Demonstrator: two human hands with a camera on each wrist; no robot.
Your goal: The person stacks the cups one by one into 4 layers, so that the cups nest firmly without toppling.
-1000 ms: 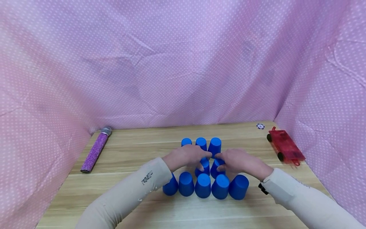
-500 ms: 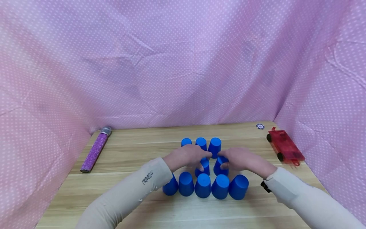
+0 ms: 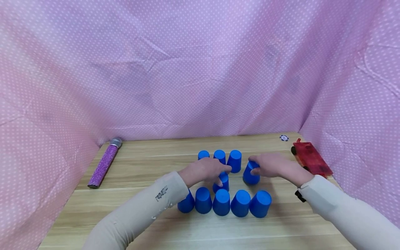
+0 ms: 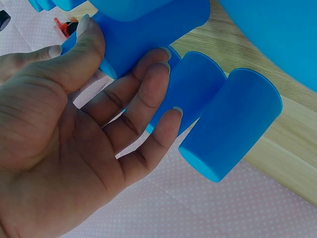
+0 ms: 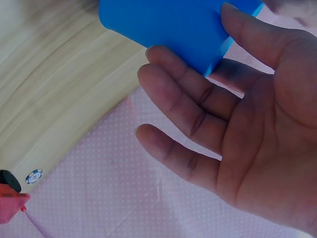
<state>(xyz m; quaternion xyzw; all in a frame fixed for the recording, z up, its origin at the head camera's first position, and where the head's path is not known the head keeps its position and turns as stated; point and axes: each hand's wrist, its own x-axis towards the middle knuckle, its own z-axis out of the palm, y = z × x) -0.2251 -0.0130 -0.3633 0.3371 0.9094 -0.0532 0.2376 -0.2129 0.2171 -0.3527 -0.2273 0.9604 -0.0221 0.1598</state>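
In the head view, several upside-down blue cups stand on the wooden table. My left hand [image 3: 204, 170] grips one blue cup [image 3: 223, 187] between the rows, its thumb on the near side. The left wrist view shows thumb and fingers on either side of that cup [image 4: 143, 37]. To the right of it, my right hand [image 3: 271, 164] pinches another upside-down cup [image 3: 249, 177]. In the right wrist view, the thumb presses one side of this cup [image 5: 168, 29] while fingers lie against the other.
Nearer the person runs a row of several cups [image 3: 221, 205]. Three cups stand behind, one of them the back right cup [image 3: 235, 161]. A glittery purple microphone [image 3: 104, 166] lies far left. On the right are a red toy car [image 3: 312, 159] and a poker chip [image 3: 284, 138].
My right hand has moved right and slightly away from me with its cup, widening the gap to the cup in my left hand. The left hand has stayed in place.
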